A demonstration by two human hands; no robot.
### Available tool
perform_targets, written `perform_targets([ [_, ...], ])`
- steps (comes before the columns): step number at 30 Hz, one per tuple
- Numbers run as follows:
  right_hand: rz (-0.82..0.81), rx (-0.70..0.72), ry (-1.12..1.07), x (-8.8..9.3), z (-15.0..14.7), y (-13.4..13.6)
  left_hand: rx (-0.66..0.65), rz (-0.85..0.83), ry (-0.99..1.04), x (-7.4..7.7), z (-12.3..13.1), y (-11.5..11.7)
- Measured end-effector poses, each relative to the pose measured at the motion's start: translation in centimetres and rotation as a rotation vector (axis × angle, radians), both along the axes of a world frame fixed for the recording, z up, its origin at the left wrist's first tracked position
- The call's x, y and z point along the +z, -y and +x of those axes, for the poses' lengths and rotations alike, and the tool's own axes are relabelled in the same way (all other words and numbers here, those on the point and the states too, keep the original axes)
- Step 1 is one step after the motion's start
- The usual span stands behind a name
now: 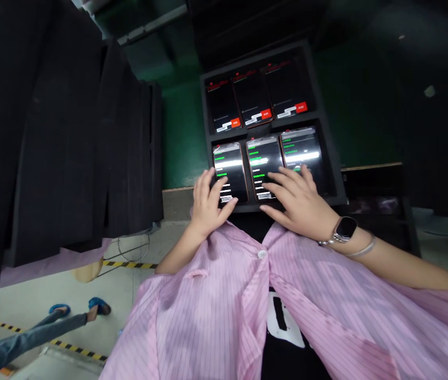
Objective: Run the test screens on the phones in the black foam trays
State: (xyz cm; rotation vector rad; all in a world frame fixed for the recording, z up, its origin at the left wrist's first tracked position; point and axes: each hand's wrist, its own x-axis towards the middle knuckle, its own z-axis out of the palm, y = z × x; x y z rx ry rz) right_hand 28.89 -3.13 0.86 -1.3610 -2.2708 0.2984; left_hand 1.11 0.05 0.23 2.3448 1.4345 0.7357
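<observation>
A black foam tray [332, 153] lies before me, holding two rows of smartphones with lit screens. My left hand [210, 203] rests with fingers spread at the near left phone [232, 166], its fingertips over the left side of the screen. Over the near middle phone [261, 158] and the near right phone [301, 148] reaches my right hand [297, 198], fingers apart and gripping nothing. Whether the fingertips touch the glass I cannot tell. In the far row, the left phone [224, 105], middle phone [252, 97] and right phone [285, 87] show dark screens with red marks.
Tall stacks of black foam trays [61, 132] stand on my left. The tray lies on a green work surface [180, 132] whose edge faces me. At lower left, a person's leg [34, 335] shows on a floor with yellow-black tape [129, 264].
</observation>
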Motion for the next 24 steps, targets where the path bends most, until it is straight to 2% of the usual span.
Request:
perform_targets([
  [3,0.003,0.020,0.053,-0.3,0.3,0.6,-0.166,0.045,-0.055,0.1,0.1,1.0],
  [5,-0.001,0.020,0.076,-0.6,0.4,0.8,-0.212,0.002,-0.093,0.0,0.3,1.3],
  [9,-0.010,0.036,0.100,-0.7,0.5,0.8,-0.222,-0.053,-0.134,-0.2,0.5,1.3],
  [18,0.034,0.045,0.145,-0.7,0.4,0.7,-0.190,-0.047,-0.104,-0.8,0.7,1.3],
  [24,-0.019,0.024,0.123,-0.7,0.3,0.8,-0.176,0.000,-0.085,-1.1,0.8,1.4],
])
